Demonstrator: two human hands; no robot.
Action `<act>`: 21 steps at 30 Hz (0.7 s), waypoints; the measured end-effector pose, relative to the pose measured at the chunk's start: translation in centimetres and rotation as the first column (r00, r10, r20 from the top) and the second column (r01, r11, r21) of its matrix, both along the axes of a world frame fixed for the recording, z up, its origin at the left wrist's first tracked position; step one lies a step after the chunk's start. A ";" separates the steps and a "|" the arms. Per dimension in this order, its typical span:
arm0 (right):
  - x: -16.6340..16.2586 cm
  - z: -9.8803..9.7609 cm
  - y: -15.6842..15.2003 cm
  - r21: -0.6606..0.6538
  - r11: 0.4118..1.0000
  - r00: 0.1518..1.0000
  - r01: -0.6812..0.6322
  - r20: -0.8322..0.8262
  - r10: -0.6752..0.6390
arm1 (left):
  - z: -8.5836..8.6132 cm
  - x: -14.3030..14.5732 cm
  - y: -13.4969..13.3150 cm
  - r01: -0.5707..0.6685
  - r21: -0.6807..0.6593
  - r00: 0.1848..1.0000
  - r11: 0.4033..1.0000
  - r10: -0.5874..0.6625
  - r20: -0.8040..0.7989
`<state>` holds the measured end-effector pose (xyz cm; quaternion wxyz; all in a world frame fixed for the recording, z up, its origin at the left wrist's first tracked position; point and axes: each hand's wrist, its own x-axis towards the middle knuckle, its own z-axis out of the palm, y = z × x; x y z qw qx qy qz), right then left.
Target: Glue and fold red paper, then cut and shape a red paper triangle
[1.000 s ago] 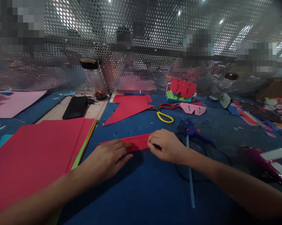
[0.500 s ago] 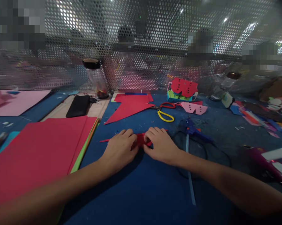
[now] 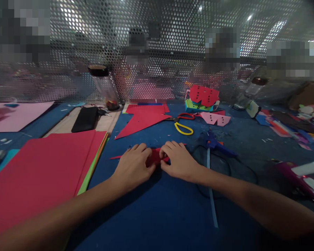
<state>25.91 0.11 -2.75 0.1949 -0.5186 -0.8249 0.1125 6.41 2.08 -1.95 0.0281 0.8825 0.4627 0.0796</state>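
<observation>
Head camera looked down on our two hands pressed side by side on a narrow red paper strip (image 3: 155, 157) near the middle of the blue table (image 3: 157, 209). Our left hand (image 3: 133, 166) lay flat with fingers curled over the strip's left part; our right hand (image 3: 178, 161) pinched its right part, fingers bent. The strip's long axis ran left to right, directly under both hands, its thin tip poking out beyond the left hand. To the left lay a stack of red sheets (image 3: 42, 170); to the right, a blue glue gun (image 3: 216, 144). Farther off sat scissors (image 3: 182, 123), a red offcut (image 3: 142, 118) and a jar (image 3: 104, 87) by the mesh screen.
</observation>
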 end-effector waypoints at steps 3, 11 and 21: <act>0.1 0.0 0.0 -0.009 1.000 1.000 0.000 -0.001 0.000 | -0.1 -0.3 0.1 0.010 -0.038 0.999 0.999 -0.008 0.042; 0.6 -0.1 0.1 -0.034 0.999 1.000 -0.021 -0.012 0.021 | -0.4 -1.9 0.7 0.106 -0.144 0.971 0.984 -0.071 0.228; 1.0 0.1 0.3 -0.095 0.995 0.997 -0.041 -0.069 0.034 | 1.0 -3.4 2.4 0.205 -0.411 0.951 0.888 -0.081 0.300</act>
